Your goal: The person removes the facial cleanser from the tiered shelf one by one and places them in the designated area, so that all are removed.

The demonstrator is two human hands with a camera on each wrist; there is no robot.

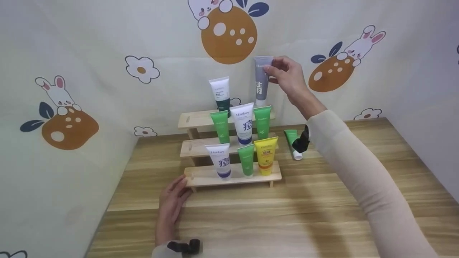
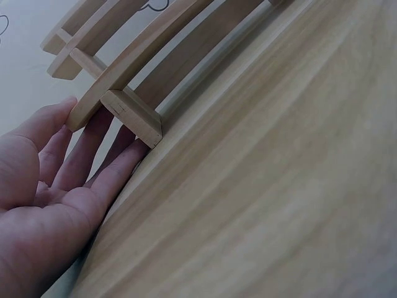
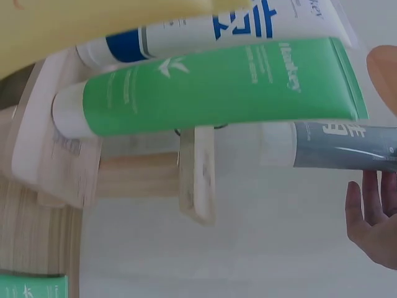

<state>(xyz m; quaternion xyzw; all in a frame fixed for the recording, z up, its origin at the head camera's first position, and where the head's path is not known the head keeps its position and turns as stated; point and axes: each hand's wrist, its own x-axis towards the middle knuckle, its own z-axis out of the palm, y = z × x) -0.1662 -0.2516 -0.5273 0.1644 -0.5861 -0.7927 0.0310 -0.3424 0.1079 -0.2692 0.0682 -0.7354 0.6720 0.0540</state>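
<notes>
My right hand (image 1: 288, 75) pinches a grey squeeze tube (image 1: 261, 77) near its upper end. The tube is upright, white cap down, and the right wrist view shows a gap between cap and top shelf. A three-tier wooden display stand (image 1: 193, 121) holds upright tubes. My left hand (image 1: 172, 204) grips the left end of its lowest tier; in the left wrist view the thumb is at the board's end and fingers reach beneath. A white and dark-green tube (image 1: 219, 91) stands on the top tier. Green (image 1: 263, 123), white-and-blue (image 1: 242, 120) and yellow (image 1: 265, 154) tubes stand on the lower tiers.
A green tube (image 1: 292, 138) with a white cap lies on the wood-grain table (image 1: 229, 222) right of the stand, partly hidden by a black wrist strap (image 1: 302, 141). Behind, a pale cloth backdrop (image 1: 172, 36) printed with rabbits and oranges rises from the table.
</notes>
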